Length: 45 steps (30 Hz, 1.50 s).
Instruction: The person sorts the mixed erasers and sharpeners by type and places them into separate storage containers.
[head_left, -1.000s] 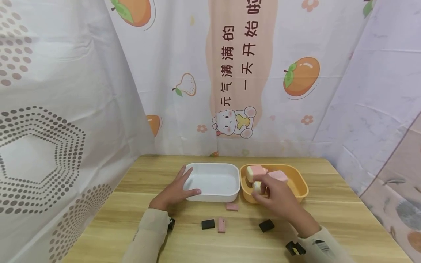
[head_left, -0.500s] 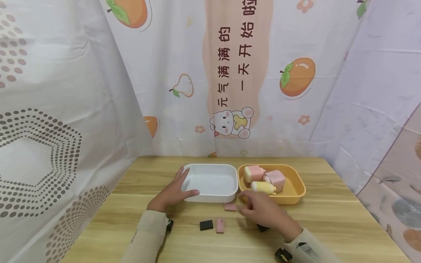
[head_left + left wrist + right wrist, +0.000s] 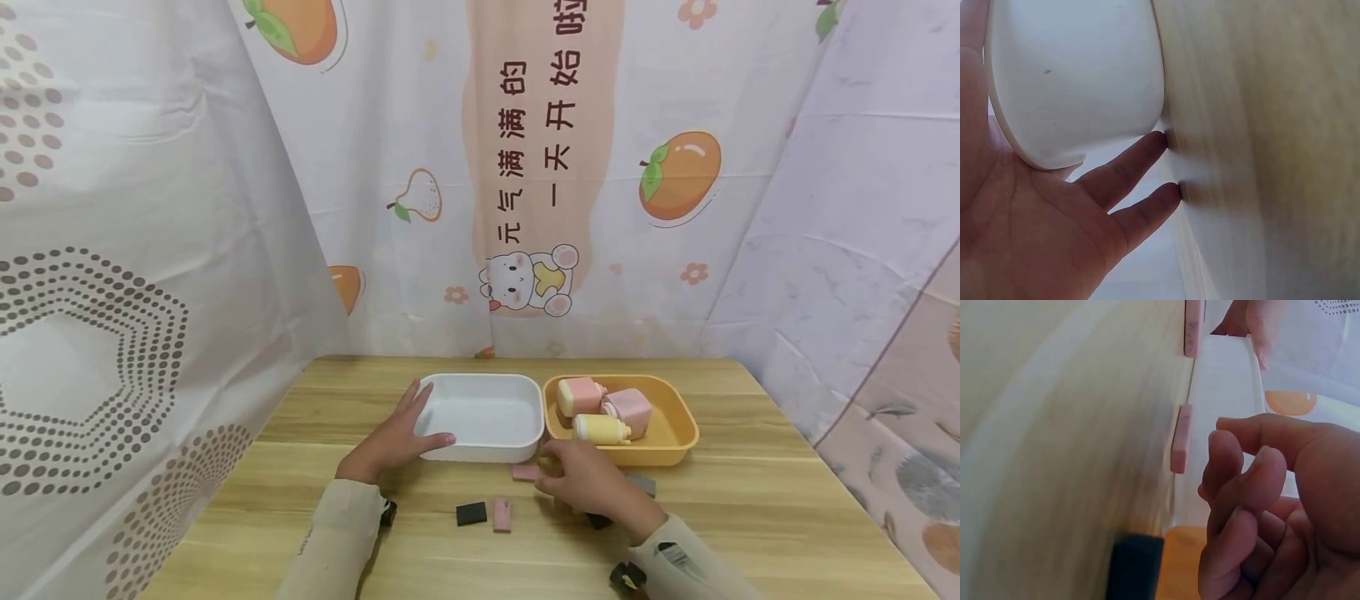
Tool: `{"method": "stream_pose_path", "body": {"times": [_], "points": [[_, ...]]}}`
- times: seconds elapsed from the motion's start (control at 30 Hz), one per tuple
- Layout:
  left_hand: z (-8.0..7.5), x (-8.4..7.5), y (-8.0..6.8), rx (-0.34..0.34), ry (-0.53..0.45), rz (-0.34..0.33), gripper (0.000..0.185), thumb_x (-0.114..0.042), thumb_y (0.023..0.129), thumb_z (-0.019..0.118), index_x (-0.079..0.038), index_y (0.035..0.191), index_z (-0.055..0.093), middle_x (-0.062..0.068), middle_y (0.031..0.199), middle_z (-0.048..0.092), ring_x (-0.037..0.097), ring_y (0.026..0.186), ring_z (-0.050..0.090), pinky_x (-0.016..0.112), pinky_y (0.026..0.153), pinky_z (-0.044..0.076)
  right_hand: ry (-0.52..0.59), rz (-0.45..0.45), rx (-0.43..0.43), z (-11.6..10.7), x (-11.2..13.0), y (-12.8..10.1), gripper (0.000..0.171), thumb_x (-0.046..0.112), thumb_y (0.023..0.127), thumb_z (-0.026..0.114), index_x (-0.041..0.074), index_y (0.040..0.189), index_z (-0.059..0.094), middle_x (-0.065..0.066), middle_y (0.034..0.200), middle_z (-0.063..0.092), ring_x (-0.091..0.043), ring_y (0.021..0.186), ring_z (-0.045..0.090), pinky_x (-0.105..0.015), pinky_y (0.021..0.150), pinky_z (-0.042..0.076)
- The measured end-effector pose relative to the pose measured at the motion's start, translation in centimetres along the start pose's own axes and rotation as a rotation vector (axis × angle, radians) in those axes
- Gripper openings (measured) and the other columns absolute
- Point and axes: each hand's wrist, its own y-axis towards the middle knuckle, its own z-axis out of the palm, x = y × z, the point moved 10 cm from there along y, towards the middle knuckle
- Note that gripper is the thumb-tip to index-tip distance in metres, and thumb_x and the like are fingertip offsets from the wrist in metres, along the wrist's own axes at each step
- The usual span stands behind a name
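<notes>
On a wooden table (image 3: pixel 750 492), the left hand (image 3: pixel 390 446) steadies a white tray (image 3: pixel 483 417), fingers relaxed against its rim. The right hand (image 3: pixel 588 483), fingers loosely curled and empty, reaches for a small flat pink eraser (image 3: pixel 523 472) beside the tray; a careful pinch seems called for next.
</notes>
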Motion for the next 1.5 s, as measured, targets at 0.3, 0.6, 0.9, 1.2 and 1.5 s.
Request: {"method": "stream_pose_path", "body": {"times": [0.3,0.6,0.9,1.2,1.5], "points": [[0.0,0.0,0.1,0.002,-0.006,0.006,0.115,-0.072,0.083,0.072,-0.028,0.168,0.008,0.003,0.176,-0.008,0.037,0.160,0.012,0.066,0.120,0.028,0.082,0.073,0.041,1.1,-0.5,0.6,0.033,0.017,0.089,0.075,0.007,0.120,0.069,-0.002,0.058,0.066,-0.008,0.037,0.052,-0.026,0.038,0.044],[0.1,0.1,0.1,0.013,-0.007,0.003,0.116,-0.071,0.083,0.072,-0.026,0.168,0.007,0.001,0.175,-0.010,0.037,0.161,0.010,0.066,0.120,0.027,0.063,0.106,0.027,1.5,-0.6,0.9,0.023,0.012,0.087,0.075,0.008,0.110,0.075,-0.001,0.058,0.065,-0.010,0.042,0.054,-0.025,0.039,0.042],[0.1,0.0,0.0,0.009,-0.010,0.006,0.115,-0.071,0.084,0.072,-0.027,0.168,0.008,0.002,0.175,-0.010,0.037,0.160,0.011,0.066,0.121,0.027,-0.011,0.084,-0.017,1.3,-0.4,1.2,0.009,0.012,0.089,0.075,0.012,0.097,0.076,0.005,0.059,0.064,-0.010,0.046,0.056,-0.027,0.041,0.043],[0.0,-0.2,-0.1,0.010,-0.005,0.011,0.114,-0.070,0.085,0.072,-0.025,0.168,0.009,0.003,0.175,-0.010,0.037,0.160,0.011,0.066,0.120,0.028,-0.026,0.085,-0.036,1.2,-0.3,1.0,0.005,0.012,0.089,0.076,0.014,0.091,0.072,0.005,0.061,0.062,-0.011,0.049,0.057,-0.029,0.043,0.044],[-0.1,-0.2,-0.2,0.009,-0.011,0.014,0.115,-0.070,0.084,0.072,-0.025,0.168,0.008,0.005,0.175,-0.009,0.037,0.160,0.012,0.066,0.120,0.028,-0.003,0.086,-0.015,1.2,0.2,0.7,0.007,0.012,0.088,0.077,0.013,0.091,0.071,0.004,0.060,0.063,-0.010,0.047,0.055,-0.028,0.042,0.042]]}}
